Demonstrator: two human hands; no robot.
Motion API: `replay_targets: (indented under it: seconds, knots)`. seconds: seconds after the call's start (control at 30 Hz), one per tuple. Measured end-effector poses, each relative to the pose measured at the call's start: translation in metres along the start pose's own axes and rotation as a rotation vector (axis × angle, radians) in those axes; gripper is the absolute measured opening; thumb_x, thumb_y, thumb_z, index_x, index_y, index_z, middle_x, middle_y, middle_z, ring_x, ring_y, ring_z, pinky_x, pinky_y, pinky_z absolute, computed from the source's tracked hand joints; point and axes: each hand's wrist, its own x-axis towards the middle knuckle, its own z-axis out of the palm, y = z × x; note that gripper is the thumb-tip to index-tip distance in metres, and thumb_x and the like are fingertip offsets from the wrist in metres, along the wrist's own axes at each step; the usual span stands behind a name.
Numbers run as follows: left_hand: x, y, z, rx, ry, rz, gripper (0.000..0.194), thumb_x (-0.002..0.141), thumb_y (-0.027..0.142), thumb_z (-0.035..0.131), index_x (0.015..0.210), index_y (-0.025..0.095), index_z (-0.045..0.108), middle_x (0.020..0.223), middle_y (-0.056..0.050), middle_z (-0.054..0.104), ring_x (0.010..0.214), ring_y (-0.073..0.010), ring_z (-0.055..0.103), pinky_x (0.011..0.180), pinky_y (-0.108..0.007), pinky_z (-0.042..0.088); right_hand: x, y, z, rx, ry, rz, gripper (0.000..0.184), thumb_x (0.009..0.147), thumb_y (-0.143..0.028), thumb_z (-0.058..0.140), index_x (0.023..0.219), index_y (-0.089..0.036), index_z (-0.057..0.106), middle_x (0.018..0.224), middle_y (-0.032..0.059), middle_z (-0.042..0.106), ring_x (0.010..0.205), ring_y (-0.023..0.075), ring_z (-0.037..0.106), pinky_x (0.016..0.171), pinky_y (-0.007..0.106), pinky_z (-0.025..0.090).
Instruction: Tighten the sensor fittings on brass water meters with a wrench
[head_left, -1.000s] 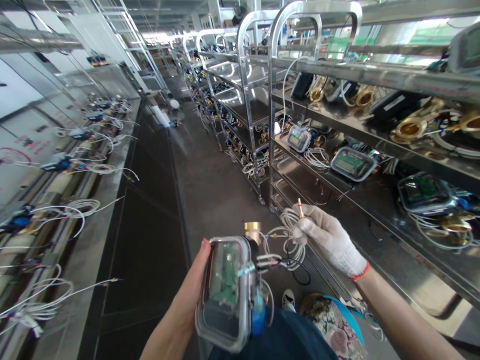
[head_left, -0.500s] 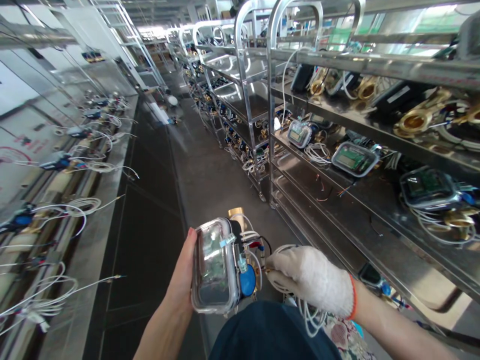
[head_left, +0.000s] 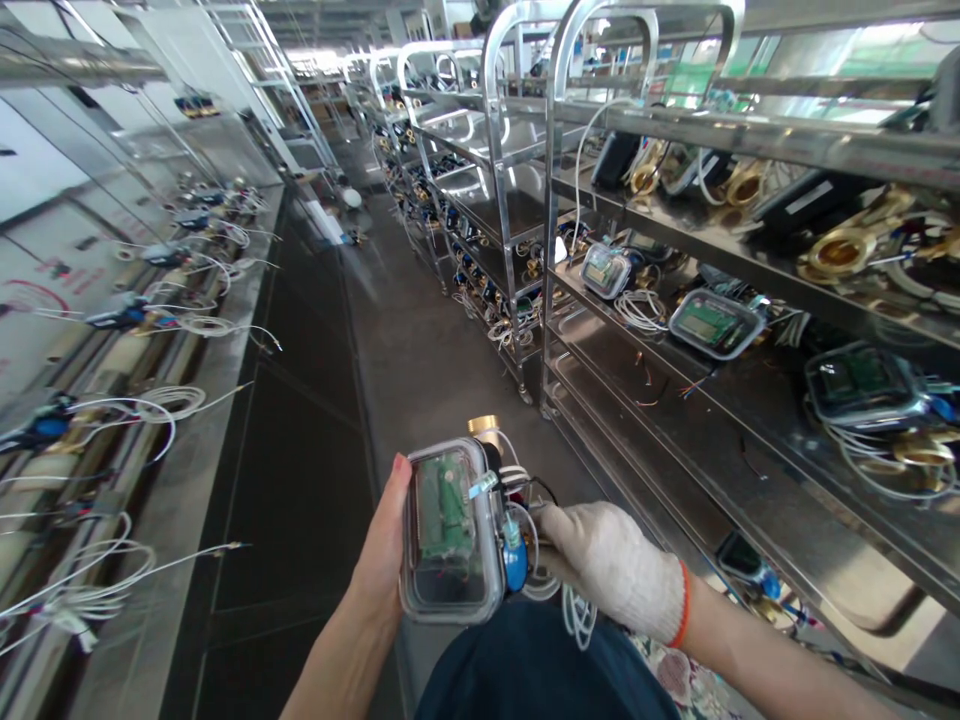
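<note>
Centrally, a bare left hand (head_left: pixel 384 550) clasps a clear-lidded meter (head_left: pixel 450 535) along its left edge; the gloved right hand (head_left: pixel 611 562) curls just beside its blue disc (head_left: pixel 514 565) — what it pinches is hidden. Beyond the grip, aisle floor (head_left: pixel 427 340) stretches forward, a steel rack (head_left: pixel 720 420) bordering its right.

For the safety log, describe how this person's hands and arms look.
The right hand wears a whitish cloth glove with an orange-red band at the wrist. The left hand shows no glove. Both forearms are bare where visible, with no sleeves or markings that I can make out.
</note>
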Motion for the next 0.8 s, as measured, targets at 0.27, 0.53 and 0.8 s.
replay_targets:
  seconds: [0.27,0.53,0.8]
  knots:
    - [0.000,-0.003,0.003,-0.018,-0.069,-0.078,0.052,0.094,0.050,0.040,0.112,0.007,0.064,0.077,-0.015,0.072,0.066,-0.0266,0.070,0.063,-0.038,0.059,0.001,0.002,0.018,0.194,-0.008,0.040,0.050,0.102,-0.033,0.014,0.070,-0.017,0.050,0.058,0.0011,0.053,0.049,0.0106,0.044,0.052,0.026,0.026]
    - [-0.001,-0.002,0.010,-0.008,-0.077,-0.115,0.048,0.095,0.045,0.040,0.112,0.006,0.064,0.080,-0.016,0.073,0.068,-0.0284,0.071,0.063,-0.041,0.059,0.000,0.009,0.025,0.159,0.105,-0.057,0.044,0.099,-0.038,0.024,0.072,-0.017,0.052,0.065,0.0039,0.056,0.058,0.0140,0.048,0.063,0.029,0.034]
    - [-0.007,-0.001,0.023,0.029,0.005,-0.058,0.047,0.095,0.044,0.041,0.117,0.008,0.062,0.078,-0.014,0.073,0.065,-0.0278,0.071,0.062,-0.042,0.059,-0.001,0.014,0.031,0.031,0.148,-0.111,0.044,0.096,-0.049,0.028,0.081,-0.016,0.054,0.075,0.0080,0.059,0.067,0.0186,0.052,0.068,0.033,0.037]
